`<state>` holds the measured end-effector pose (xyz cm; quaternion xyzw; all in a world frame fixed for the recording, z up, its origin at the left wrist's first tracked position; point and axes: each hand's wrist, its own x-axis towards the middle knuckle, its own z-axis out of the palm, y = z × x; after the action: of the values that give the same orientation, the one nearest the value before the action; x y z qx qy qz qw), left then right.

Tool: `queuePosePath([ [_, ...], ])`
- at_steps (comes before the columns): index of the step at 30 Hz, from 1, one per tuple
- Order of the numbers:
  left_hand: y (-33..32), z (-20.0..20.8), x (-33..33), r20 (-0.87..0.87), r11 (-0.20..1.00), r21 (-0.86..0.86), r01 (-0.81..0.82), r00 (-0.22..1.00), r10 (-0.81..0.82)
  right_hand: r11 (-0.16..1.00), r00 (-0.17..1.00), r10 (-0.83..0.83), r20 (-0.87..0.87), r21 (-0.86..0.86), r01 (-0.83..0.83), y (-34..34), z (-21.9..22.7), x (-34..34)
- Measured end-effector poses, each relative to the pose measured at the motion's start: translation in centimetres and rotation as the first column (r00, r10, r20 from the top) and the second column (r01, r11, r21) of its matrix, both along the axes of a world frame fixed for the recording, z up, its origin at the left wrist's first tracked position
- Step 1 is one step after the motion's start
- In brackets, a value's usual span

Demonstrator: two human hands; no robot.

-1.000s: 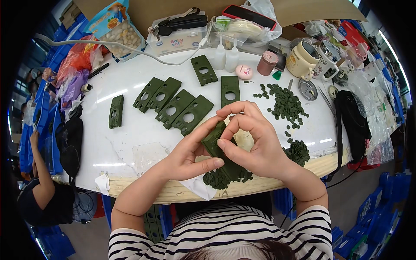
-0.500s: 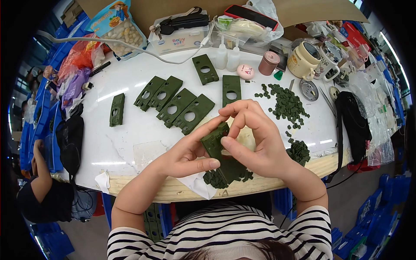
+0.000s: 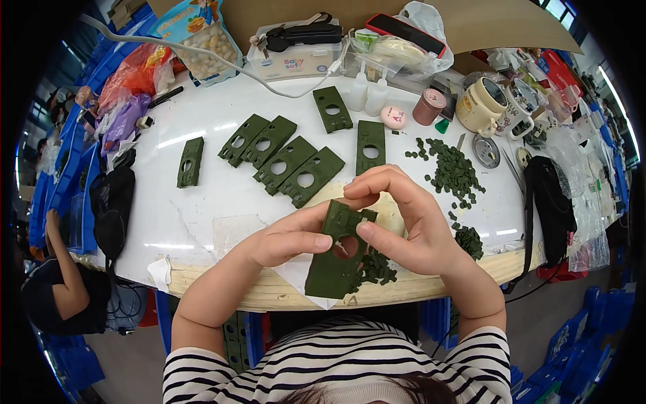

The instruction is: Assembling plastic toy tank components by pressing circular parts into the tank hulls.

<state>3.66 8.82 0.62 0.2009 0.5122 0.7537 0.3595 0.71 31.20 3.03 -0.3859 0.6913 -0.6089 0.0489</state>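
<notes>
A dark green plastic tank hull part (image 3: 330,273) with a round hole is held up over the table's front edge, its long flat end toward me. My left hand (image 3: 289,239) grips its left side, thumb on the upper face and fingers behind. My right hand (image 3: 414,232) is closed at the far right corner, thumb pressed on the edge by a small green bit and fingers curled over the far end. Whether that bit is loose or part of the hull I cannot tell. Small green pieces (image 3: 378,269) lie below the part, beside white paper (image 3: 293,273).
Several similar hull parts (image 3: 316,176) lie across the white table (image 3: 168,229). A spread of small green pieces (image 3: 454,168) and a smaller heap (image 3: 468,242) lie at right. Behind stand white squeeze bottles (image 3: 377,94), a pink tin (image 3: 428,108) and mugs (image 3: 481,108). Another person's arm (image 3: 64,262) shows at far left.
The hull part has turned and tipped so its broad face and hole now show. My left thumb has shifted onto its edge. The whole view has moved slightly.
</notes>
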Motion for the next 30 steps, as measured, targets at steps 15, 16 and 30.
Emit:
queuePosePath([
  [15,-0.2,0.4,0.0,0.018,0.999,0.003,0.050,0.999,-0.050,0.987,0.987,0.154,0.039,0.046,-0.156,0.3,0.9,-0.1],
  [16,0.0,0.5,0.0,0.005,0.999,-0.009,0.042,0.999,-0.042,0.990,0.987,0.137,0.087,0.021,-0.139,0.2,0.8,0.1],
  [30,0.0,0.6,0.1,-0.028,0.997,-0.041,0.063,0.998,-0.064,0.995,0.990,0.095,0.103,0.030,-0.098,0.0,0.6,0.5],
])
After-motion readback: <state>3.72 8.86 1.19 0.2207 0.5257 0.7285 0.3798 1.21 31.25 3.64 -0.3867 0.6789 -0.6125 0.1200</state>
